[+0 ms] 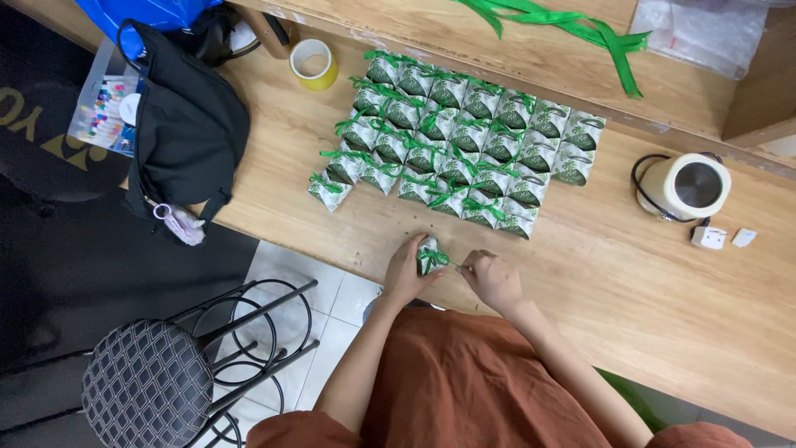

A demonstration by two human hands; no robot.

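- The small green-and-white gift box (429, 256) sits on the near edge of the wooden table (630, 282), between the person's two hands and just in front of the rows of finished boxes.
- The left hand (405, 270) is cupped around the box's left side, fingers curled and pressed against it, steadying it on the tabletop.
- The right hand (492, 280) is closed into a loose fist just to the right of the box, fingertips pinching the end of the green ribbon (444, 262) tied on it.
- The finished boxes (452, 141), each tied with green ribbon, lie packed side by side in slanted rows across the middle of the table.
- Loose green ribbon strips (572, 25) lie on the raised shelf beyond.
- A roll of yellow tape (313, 64) stands near the rows' far left corner.
- A black bag (186, 124) rests at the table's left end, beside a clear box of small coloured items (104, 104); what they are is too small to tell.
- A cream-coloured round appliance (684, 187) with a black cord sits to the right.
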